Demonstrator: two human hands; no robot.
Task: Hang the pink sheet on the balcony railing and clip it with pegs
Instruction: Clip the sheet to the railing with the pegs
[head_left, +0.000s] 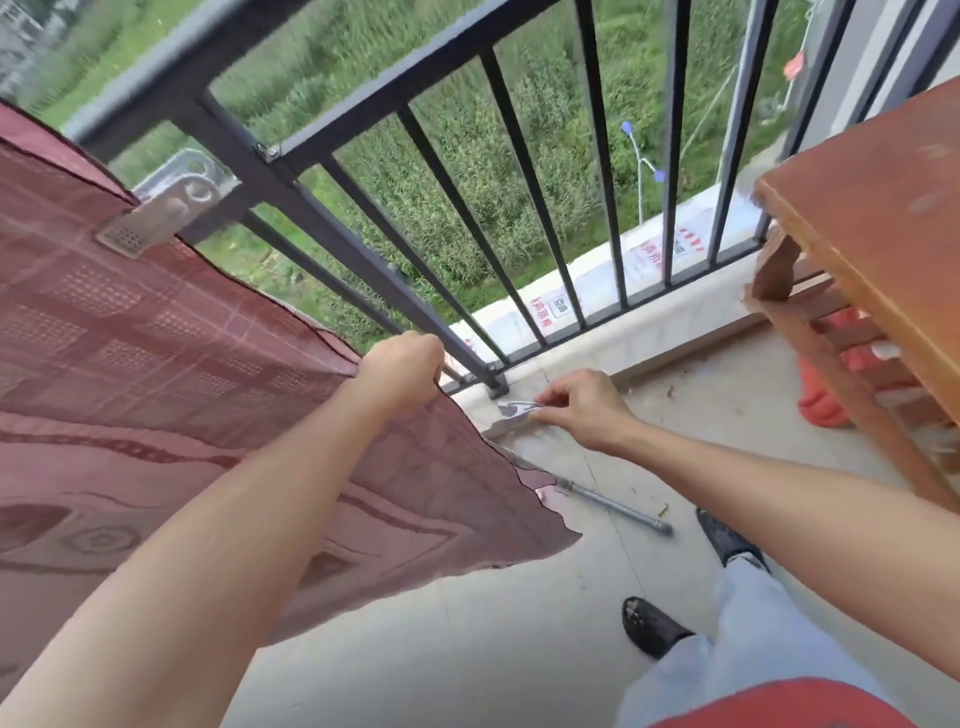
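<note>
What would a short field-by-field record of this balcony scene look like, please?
Sheet: pink sheet hanging along the railing, at the left
Clipped: one silver peg on the sheet's upper edge
Left: left hand grips the sheet's edge near the railing post
Right: right hand pinches a second peg, low by the ledge
Floor: metal rod lying near the sheet's corner
Side: wooden table at the right

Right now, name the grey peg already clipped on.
The grey plastic peg at upper left, biting the pink patterned sheet; the right hand pinches the other peg.
</note>
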